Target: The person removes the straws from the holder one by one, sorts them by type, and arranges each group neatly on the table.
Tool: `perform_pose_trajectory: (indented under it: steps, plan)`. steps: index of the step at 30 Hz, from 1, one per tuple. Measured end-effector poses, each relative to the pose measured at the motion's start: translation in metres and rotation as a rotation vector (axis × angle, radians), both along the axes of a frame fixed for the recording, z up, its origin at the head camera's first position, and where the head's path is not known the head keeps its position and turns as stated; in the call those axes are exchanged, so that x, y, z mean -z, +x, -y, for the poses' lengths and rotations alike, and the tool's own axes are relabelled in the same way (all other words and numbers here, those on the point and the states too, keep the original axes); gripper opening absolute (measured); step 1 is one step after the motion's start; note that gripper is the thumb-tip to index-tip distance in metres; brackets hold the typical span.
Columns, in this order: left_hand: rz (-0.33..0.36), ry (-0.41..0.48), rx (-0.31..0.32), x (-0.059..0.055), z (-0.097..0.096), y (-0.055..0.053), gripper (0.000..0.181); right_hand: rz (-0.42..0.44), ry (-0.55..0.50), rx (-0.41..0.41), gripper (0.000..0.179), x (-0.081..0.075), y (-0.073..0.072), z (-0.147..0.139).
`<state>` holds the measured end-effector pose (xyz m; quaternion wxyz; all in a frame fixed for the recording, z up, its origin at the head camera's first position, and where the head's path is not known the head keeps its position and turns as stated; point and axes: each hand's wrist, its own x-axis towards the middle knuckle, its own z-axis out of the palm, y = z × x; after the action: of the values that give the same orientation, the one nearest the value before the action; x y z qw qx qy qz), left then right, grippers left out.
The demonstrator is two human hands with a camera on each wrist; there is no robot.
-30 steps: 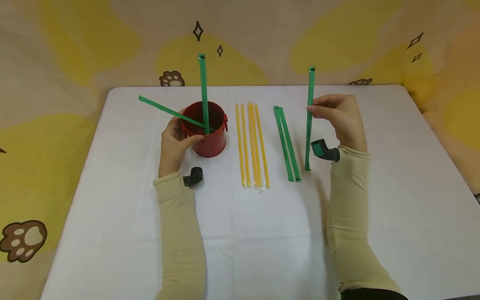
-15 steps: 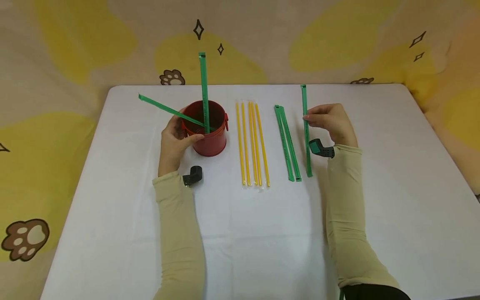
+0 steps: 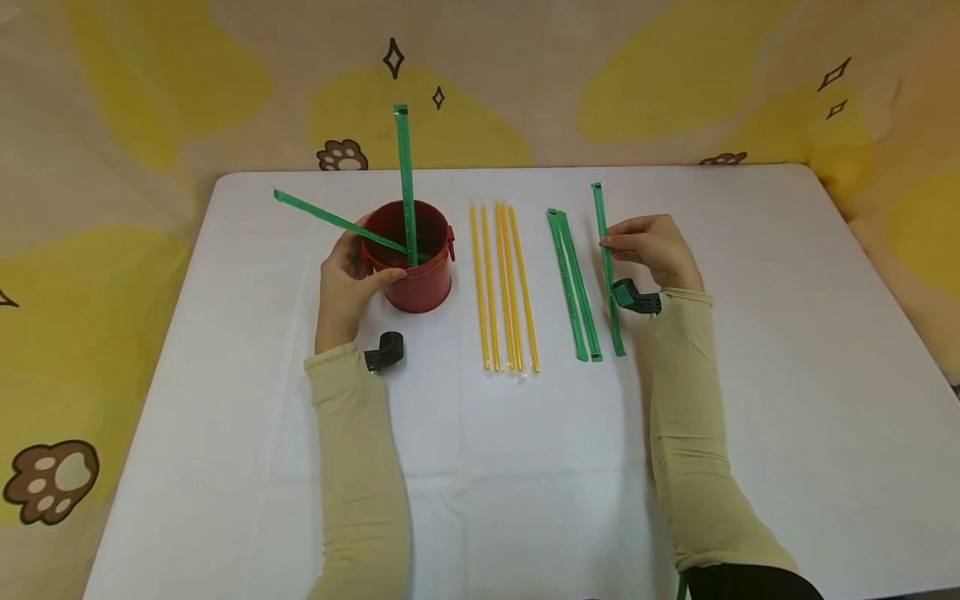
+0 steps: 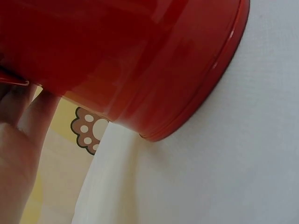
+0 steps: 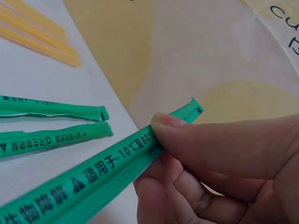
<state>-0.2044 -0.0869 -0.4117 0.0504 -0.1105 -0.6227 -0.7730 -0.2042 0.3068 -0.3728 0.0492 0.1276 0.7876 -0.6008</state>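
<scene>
My left hand [image 3: 347, 287] grips the side of a small red metal bucket [image 3: 420, 293], its thumb at the near rim and its fingers round the far left side. Two green wrapped straws stand in the bucket: one upright straw [image 3: 406, 175] and one leaning left [image 3: 322, 214]. Between thumb and fingers, my right hand [image 3: 654, 250] pinches another green wrapped straw [image 5: 112, 165] near its upper end, tilted, just right of two green wrapped straws [image 3: 573, 287] lying side by side. Printed characters run along its wrapper in the right wrist view. The bucket [image 4: 121, 56] fills the left wrist view's top.
Several yellow straws [image 3: 504, 287] in clear wrappers lie in a row between the bucket and the green pair. Everything rests on a white-covered table [image 3: 517, 483]. A patterned yellow and beige cloth [image 3: 555, 83] hangs behind it.
My right hand has come down and to the left with the green straw, closer to the lying green pair; the straw now tilts with its top to the left. My left hand stays on the bucket.
</scene>
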Motion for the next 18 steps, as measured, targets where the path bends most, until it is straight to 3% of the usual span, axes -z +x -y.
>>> perform_pose_trajectory:
  steps: [18]
  plan:
    - [0.002, -0.011, -0.003, 0.0, 0.0, 0.0, 0.068, 0.051, -0.007, 0.006, 0.007, 0.017, -0.006, 0.0]
